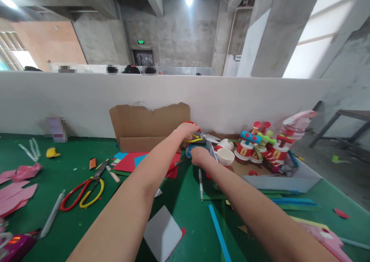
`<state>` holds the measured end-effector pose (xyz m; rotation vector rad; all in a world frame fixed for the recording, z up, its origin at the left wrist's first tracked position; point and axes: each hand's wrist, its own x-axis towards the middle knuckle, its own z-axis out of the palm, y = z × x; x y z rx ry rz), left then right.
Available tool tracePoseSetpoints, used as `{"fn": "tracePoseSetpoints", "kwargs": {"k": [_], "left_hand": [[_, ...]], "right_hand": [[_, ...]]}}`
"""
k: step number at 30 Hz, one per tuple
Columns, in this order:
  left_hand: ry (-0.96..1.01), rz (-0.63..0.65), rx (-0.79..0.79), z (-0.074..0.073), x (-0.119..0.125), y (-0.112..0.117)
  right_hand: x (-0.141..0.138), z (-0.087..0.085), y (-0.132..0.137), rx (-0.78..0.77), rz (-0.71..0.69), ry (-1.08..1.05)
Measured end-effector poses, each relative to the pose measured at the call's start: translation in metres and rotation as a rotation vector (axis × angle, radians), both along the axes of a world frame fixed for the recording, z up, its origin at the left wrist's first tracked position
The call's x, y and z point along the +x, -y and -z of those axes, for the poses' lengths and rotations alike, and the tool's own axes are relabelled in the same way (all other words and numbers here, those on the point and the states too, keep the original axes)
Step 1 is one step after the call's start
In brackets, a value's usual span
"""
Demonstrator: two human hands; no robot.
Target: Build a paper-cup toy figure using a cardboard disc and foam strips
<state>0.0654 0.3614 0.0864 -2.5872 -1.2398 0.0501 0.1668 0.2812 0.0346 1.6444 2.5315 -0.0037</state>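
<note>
My left hand (187, 131) is closed round the red and yellow handles of a pair of scissors (206, 136), whose blades point right. Just below and to the right, my right hand (200, 156) is closed on a small blue piece (189, 151) that sits under the scissors. Both arms reach forward over a green mat (185, 200). Sheets of red and blue paper (130, 161) lie under my left forearm, in front of a brown cardboard box (150, 127).
A second pair of red and yellow scissors (83, 192) lies at the left, near pink paper pieces (17, 188). A white tray (289, 181) at the right holds colourful paper-cup figures (260, 146) and stacked white cups (225, 156). A white partition wall (86, 100) stands behind.
</note>
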Motion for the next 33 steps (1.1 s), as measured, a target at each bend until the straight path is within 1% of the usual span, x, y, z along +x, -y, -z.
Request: {"fn": "tracePoseSetpoints", "kwargs": {"k": [6, 8, 10, 12, 15, 17, 19, 22, 24, 26, 27, 28, 29, 30, 31, 33], "left_hand": [[-0.027, 0.028, -0.061, 0.005, 0.0, 0.003], [-0.037, 0.042, -0.048, 0.003, -0.002, 0.008], [-0.041, 0.044, -0.023, -0.001, -0.007, 0.018], [-0.022, 0.03, -0.001, -0.007, -0.014, 0.035], [0.076, -0.027, 0.039, -0.014, -0.03, 0.071], [0.169, -0.11, 0.058, -0.015, -0.043, 0.098], [0.277, -0.22, 0.056, -0.014, -0.057, 0.124], [0.519, -0.383, 0.031, -0.009, -0.075, 0.162], [0.803, -0.443, -0.054, -0.005, -0.081, 0.186], [1.208, -0.458, -0.302, 0.001, -0.081, 0.209], [1.393, -0.435, -0.43, 0.004, -0.078, 0.219], [1.548, -0.397, -0.51, 0.007, -0.073, 0.228], [1.673, -0.361, -0.547, 0.011, -0.068, 0.235], [1.775, -0.345, -0.538, 0.016, -0.063, 0.241], [1.858, -0.343, -0.487, 0.021, -0.058, 0.244], [1.961, -0.372, -0.323, 0.034, -0.05, 0.247]], "right_hand": [[0.002, -0.003, 0.016, -0.004, 0.015, 0.026], [0.003, -0.005, 0.021, 0.011, 0.022, 0.021], [0.005, -0.009, 0.027, 0.025, 0.024, 0.011], [0.008, -0.014, 0.035, 0.047, 0.014, -0.004], [0.012, -0.02, 0.053, 0.094, -0.026, -0.031], [0.014, -0.021, 0.07, 0.091, -0.06, -0.052], [0.016, -0.02, 0.092, 0.035, -0.108, -0.088], [0.018, -0.017, 0.131, -0.074, -0.181, -0.191], [0.021, -0.014, 0.155, -0.148, -0.214, -0.297], [0.022, -0.011, 0.174, -0.212, -0.233, -0.396], [0.023, -0.009, 0.181, -0.232, -0.232, -0.429], [0.023, -0.007, 0.187, -0.24, -0.222, -0.45], [0.022, -0.005, 0.192, -0.239, -0.204, -0.46], [0.021, -0.003, 0.197, -0.231, -0.178, -0.46], [0.019, -0.001, 0.2, -0.219, -0.153, -0.458], [0.014, 0.002, 0.207, -0.198, -0.119, -0.455]]}}
